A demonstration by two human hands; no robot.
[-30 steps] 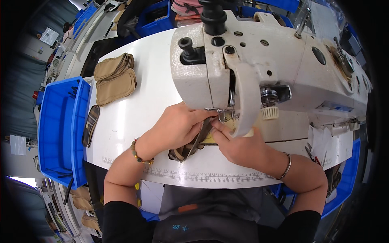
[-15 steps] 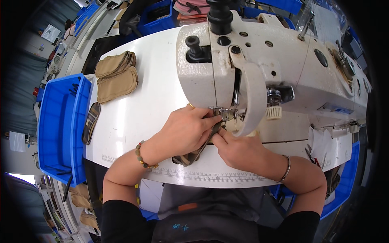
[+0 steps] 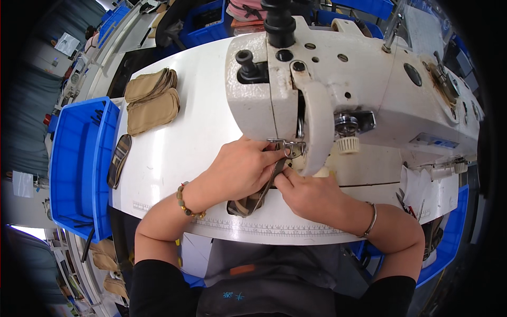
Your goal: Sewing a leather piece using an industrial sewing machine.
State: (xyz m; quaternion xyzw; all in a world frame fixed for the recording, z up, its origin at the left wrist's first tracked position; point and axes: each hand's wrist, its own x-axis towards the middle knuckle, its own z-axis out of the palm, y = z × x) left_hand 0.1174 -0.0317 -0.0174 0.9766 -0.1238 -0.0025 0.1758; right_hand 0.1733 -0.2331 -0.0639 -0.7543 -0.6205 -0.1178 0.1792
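A white sewing machine (image 3: 253, 105) stands over the table, its needle and presser foot close to my fingertips. Under the foot runs a dark brown striped fabric piece (image 3: 247, 205), its loose end curling toward the table's front edge. My left hand (image 3: 243, 164), with a beaded bracelet at the wrist, pinches this fabric on its left side, right beside the foot. From the right, my right hand (image 3: 309, 195) grips the fabric's edge just below the foot, fingers closed. The parts of the fabric beneath my fingers are hidden.
Two stacks of tan fabric pieces (image 3: 153, 111) lie on the white table (image 3: 206, 79). A striped piece (image 3: 120, 158) rests by the left edge, next to a blue bin (image 3: 79, 169). Scissors (image 3: 404, 201) lie at the right. A printed ruler (image 3: 274, 231) follows the front edge.
The machine appears slightly farther left in the picture. Both hands keep hold of the fabric by the foot, and its loose end has shifted slightly.
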